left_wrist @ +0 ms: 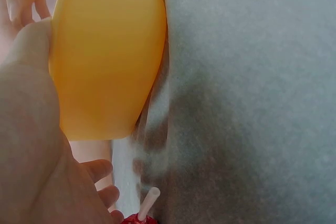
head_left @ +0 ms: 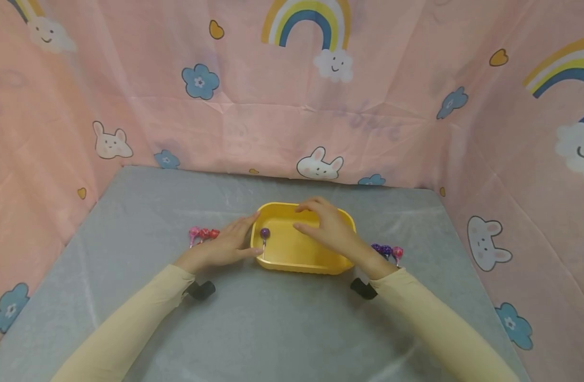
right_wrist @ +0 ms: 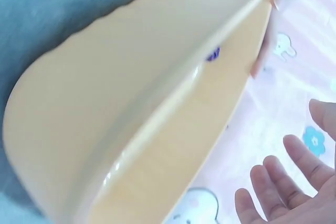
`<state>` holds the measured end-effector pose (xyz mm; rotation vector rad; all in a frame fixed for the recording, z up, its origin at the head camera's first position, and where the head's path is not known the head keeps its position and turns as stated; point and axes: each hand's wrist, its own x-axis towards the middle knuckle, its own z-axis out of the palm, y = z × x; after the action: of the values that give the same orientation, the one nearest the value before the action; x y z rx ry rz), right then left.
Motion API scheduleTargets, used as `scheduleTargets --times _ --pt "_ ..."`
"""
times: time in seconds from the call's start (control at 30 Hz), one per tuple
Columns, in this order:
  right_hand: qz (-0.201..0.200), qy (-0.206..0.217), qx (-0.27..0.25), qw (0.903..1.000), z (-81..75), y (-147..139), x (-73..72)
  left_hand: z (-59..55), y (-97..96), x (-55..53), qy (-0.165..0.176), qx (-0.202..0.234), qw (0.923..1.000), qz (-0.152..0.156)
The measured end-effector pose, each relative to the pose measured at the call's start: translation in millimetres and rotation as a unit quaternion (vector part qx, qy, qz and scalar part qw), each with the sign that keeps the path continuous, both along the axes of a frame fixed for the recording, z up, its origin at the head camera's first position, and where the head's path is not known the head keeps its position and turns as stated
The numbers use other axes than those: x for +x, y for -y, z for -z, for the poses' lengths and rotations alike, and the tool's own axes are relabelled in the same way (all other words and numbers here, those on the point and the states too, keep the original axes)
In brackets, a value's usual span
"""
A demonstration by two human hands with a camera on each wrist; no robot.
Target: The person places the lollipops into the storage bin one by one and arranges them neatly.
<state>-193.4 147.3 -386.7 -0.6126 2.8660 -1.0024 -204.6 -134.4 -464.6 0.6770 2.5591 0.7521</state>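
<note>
Behind and to both sides, pink fabric (head_left: 253, 127) printed with rainbows and rabbits; in front of it, a soft grey cloth (head_left: 282, 329) spread flat. Near the middle of that cloth, an open-topped yellow tray (head_left: 301, 267), smooth and plastic-looking, corners rounded, long axis running left to right. Raised over its right half, the bare right hand (head_left: 330, 228), fingers apart and lightly bent, holding nothing. At its left end, the bare left hand (head_left: 227, 244), thumb and fingers parted, laid against the rim rather than clamped round it. Beside that hand, on the cloth, pink and red wrapped lollipops (head_left: 204, 234); beyond the right wrist, purple and pink ones (head_left: 386, 251). Smallest, and likely decisive for any reach: a single round-headed purple lollipop (head_left: 265, 233) inside the tray, close to the left wall, stick pointing toward the person, across the tray's long axis. Just beside the left thumb, contact impossible to tell; well leftward of the right fingertips, so probably handier for the left.
</note>
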Motion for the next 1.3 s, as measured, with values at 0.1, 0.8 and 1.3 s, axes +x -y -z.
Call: scheduleTargets --times 0.1,0.8,1.3 --pt "0.001 -0.018 0.0 0.9998 -4.5 -10 1.1 1.3 0.6 -0.4 0.003 0.0 1.0 -0.001" --pt "0.021 -0.041 -0.006 0.9989 -14.7 -81 0.2 -0.5 0.1 0.0 0.006 0.0 1.0 -0.003" --pt "0.051 -0.042 -0.019 0.9976 3.6 -122 1.0 -1.6 -0.3 1.1 0.003 0.0 1.0 0.0"
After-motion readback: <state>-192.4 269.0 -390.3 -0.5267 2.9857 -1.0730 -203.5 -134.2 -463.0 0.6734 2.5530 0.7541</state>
